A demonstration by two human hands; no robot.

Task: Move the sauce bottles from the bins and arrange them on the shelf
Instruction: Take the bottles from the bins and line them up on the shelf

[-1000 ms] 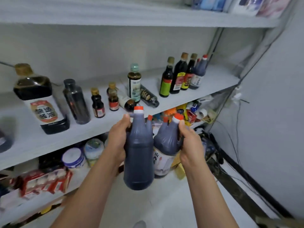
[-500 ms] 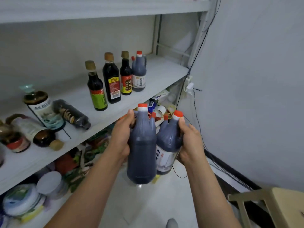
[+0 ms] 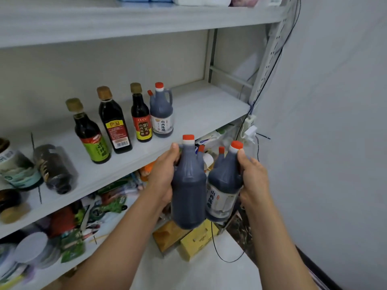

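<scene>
My left hand (image 3: 162, 178) grips a dark vinegar jug (image 3: 188, 191) with a red cap, its label turned away. My right hand (image 3: 254, 181) grips a second dark jug (image 3: 223, 185) with a white label. Both jugs hang side by side in front of the grey middle shelf (image 3: 201, 109), just below its front edge. On that shelf stand a matching jug (image 3: 161, 114) and three tall dark sauce bottles (image 3: 114, 122) in a row. Further left a dark bottle (image 3: 54, 170) lies on its side.
The shelf's right end beside the standing jug is bare up to the metal upright (image 3: 263, 65). A white wall (image 3: 335, 122) closes the right side, with a black cable (image 3: 226, 254) hanging down. Cluttered packets (image 3: 109, 197) fill the lower shelf; yellow boxes (image 3: 196, 241) sit on the floor.
My view has swung right along the shelf and risen a little. Both hands keep hold of their jugs, which have come nearer the shelf's right end.
</scene>
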